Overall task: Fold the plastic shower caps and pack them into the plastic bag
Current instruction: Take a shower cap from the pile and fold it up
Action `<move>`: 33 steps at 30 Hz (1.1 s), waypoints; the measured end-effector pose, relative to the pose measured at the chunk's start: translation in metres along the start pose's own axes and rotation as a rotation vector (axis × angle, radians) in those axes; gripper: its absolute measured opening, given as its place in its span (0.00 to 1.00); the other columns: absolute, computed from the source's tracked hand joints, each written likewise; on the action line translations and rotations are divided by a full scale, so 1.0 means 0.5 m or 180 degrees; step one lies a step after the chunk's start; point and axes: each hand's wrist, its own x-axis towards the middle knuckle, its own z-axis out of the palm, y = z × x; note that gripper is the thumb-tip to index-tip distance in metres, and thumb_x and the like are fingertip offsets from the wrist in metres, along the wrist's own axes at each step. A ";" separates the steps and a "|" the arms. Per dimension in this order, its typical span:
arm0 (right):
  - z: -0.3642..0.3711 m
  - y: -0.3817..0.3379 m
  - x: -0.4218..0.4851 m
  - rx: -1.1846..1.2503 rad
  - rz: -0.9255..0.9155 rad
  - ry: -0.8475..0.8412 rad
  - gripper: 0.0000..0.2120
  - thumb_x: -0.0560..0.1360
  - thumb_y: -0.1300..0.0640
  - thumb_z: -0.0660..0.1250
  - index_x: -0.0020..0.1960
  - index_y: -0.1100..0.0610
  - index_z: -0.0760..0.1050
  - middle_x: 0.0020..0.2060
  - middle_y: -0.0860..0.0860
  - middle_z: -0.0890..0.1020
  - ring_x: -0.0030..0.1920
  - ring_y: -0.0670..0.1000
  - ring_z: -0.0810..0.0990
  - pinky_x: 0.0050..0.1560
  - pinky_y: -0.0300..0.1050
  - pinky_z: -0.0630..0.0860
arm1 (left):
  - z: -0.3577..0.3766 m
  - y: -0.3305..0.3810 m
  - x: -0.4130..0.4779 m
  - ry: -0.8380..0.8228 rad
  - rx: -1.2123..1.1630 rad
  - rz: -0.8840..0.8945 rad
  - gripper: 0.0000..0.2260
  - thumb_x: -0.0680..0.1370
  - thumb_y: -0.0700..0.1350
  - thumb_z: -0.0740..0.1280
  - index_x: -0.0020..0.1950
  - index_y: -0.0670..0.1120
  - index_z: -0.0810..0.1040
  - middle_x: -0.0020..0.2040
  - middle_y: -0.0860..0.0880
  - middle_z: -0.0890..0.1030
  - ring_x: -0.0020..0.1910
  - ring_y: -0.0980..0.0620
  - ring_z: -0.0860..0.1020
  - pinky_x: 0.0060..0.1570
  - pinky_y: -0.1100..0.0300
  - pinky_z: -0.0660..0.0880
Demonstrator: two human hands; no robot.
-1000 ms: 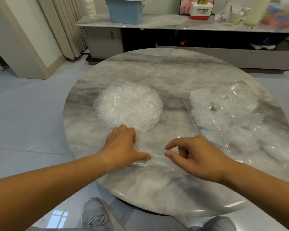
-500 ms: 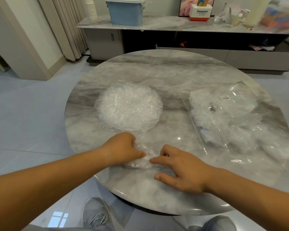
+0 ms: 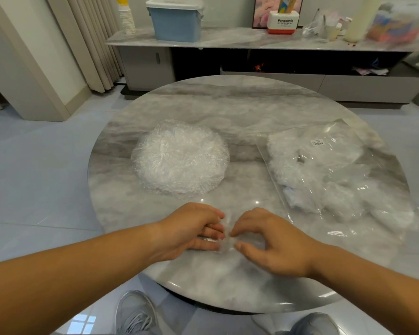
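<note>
In the head view, a round grey marble-patterned table [image 3: 228,105] fills the middle of the frame. At its lower centre, near the front edge, the left hand [image 3: 191,232] and the right hand [image 3: 269,243] meet over a small crumpled clear plastic shower cap [image 3: 226,238] that lies on the tabletop between them. The left hand has its fingers curled and its thumb stretched along the table, gripping the cap's left side. The right hand pinches the cap's right side between thumb and forefinger, its other fingers bent. Above the hands, at centre left of the table, sits a round, domed pile of white crinkled plastic shower caps [image 3: 179,155], apart from the hands. On the right of the table lies a clear flat plastic bag [image 3: 336,170] with a small white label, holding bunched white caps. Along the top of the frame a grey marble-topped sideboard [image 3: 228,39] carries a pale blue lidded plastic box [image 3: 177,20], a stack of white paper cups [image 3: 127,20] and a red and white carton [image 3: 282,22]. Beige curtains [image 3: 94,44] hang at the upper left. Two grey shoes [image 3: 136,313] show at the bottom edge.
</note>
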 end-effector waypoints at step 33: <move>0.013 -0.046 0.007 0.1808 0.0771 -0.0438 0.26 0.80 0.30 0.48 0.60 0.41 0.78 0.54 0.37 0.81 0.57 0.39 0.78 0.65 0.44 0.73 | -0.044 0.031 0.010 0.0556 0.1937 0.1012 0.20 0.70 0.49 0.80 0.57 0.50 0.78 0.46 0.48 0.84 0.34 0.52 0.83 0.32 0.59 0.79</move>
